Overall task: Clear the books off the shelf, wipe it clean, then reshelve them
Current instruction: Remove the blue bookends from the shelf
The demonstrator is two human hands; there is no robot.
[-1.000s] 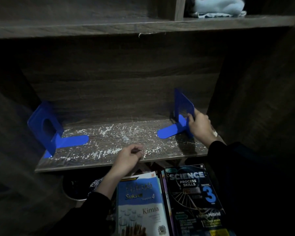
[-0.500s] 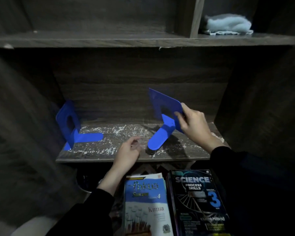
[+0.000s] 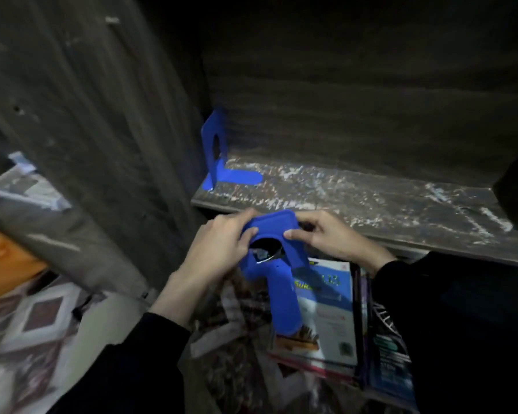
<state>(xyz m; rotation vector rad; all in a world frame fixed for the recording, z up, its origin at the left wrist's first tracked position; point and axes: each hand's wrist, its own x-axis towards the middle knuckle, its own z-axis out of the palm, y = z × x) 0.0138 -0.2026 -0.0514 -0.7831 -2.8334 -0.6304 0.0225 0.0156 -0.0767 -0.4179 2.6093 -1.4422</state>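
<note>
Far left: dark wood-grain side panel (image 3: 102, 115), with a patterned floor mat (image 3: 42, 318) below it. At the left back corner of the dusty dark wood shelf board (image 3: 386, 210) stands one upright blue L-shaped metal bookend (image 3: 213, 150), tongue flat on the board, untouched. Change: the second blue metal bookend (image 3: 277, 264) stood near the right end of the board a second ago, under the right hand alone. It is now off the board, held just in front of the front edge above the stack of softcover books (image 3: 332, 312) on the floor. Left hand (image 3: 219, 249), empty before, now curls round its left edge, thumb on the face. Right hand (image 3: 326, 237) pinches the right edge, thumb on top. Judgement: books cleared, one bookend left to lift, white grit on the board not yet wiped. Hard to make out: blur kills the book titles. Something dark and glinting shows through the cut-out, unidentifiable. The board's right end runs into shadow. The cloth seen earlier on the upper shelf is out of frame.
</note>
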